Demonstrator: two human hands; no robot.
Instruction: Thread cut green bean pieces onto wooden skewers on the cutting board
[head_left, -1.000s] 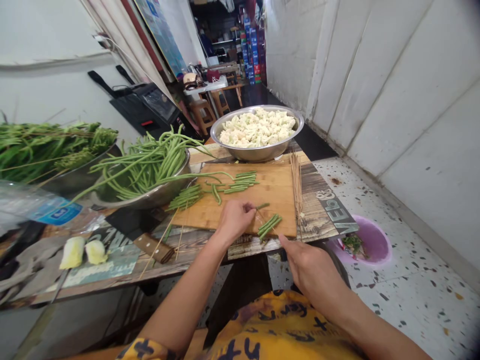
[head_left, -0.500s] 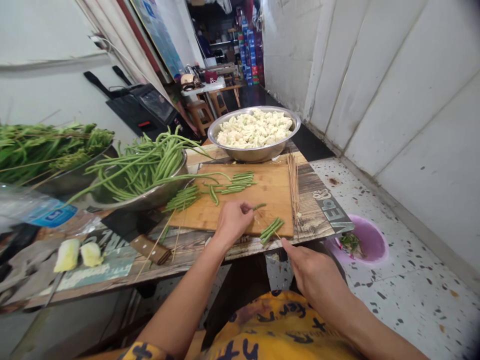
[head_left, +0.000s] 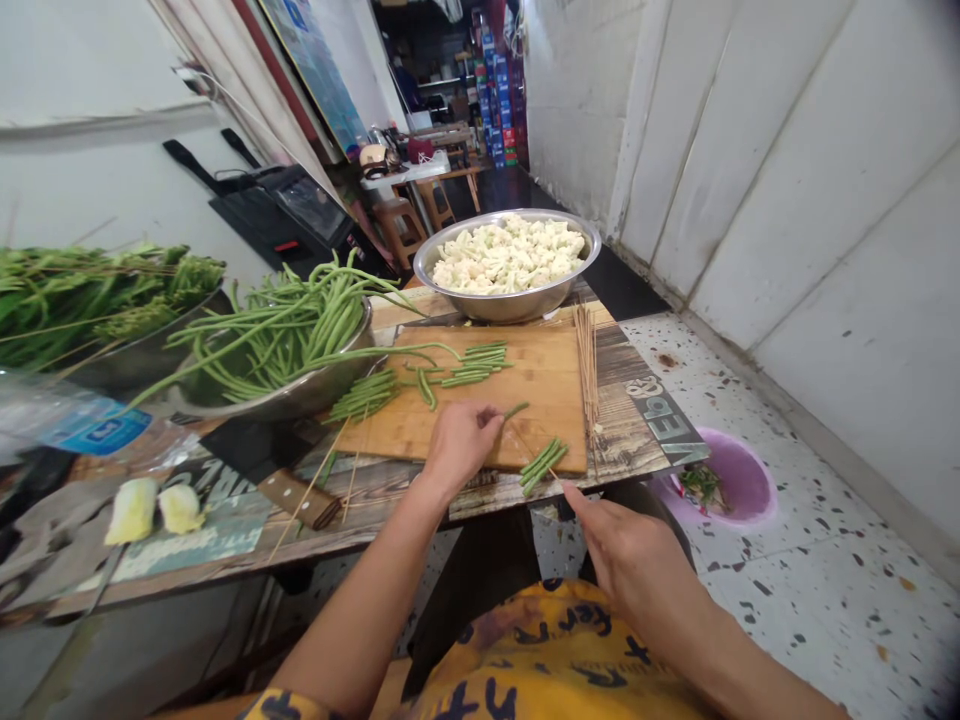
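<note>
Over the wooden cutting board (head_left: 540, 350), my left hand (head_left: 463, 445) pinches a short piece of green bean (head_left: 516, 409). My right hand (head_left: 626, 540) is closed on the end of a thin wooden skewer (head_left: 556, 480) at the board's front edge. Several cut bean pieces (head_left: 543, 466) are threaded side by side on that skewer, whose tip points toward the piece in my left hand. More cut pieces (head_left: 476, 365) lie at the back of the board, with another pile (head_left: 365, 397) at its left edge.
A steel bowl of long beans (head_left: 352, 345) stands left of the board, a basin of cauliflower (head_left: 510, 308) behind it. Loose skewers (head_left: 586, 370) lie along its right side. A cleaver (head_left: 300, 500) rests at the front left. On the floor sits a pink basin (head_left: 757, 490).
Hardly anything differs. Both hands keep their grips, and the bean piece in my left hand has shifted very slightly left. The view has moved a little.
</note>
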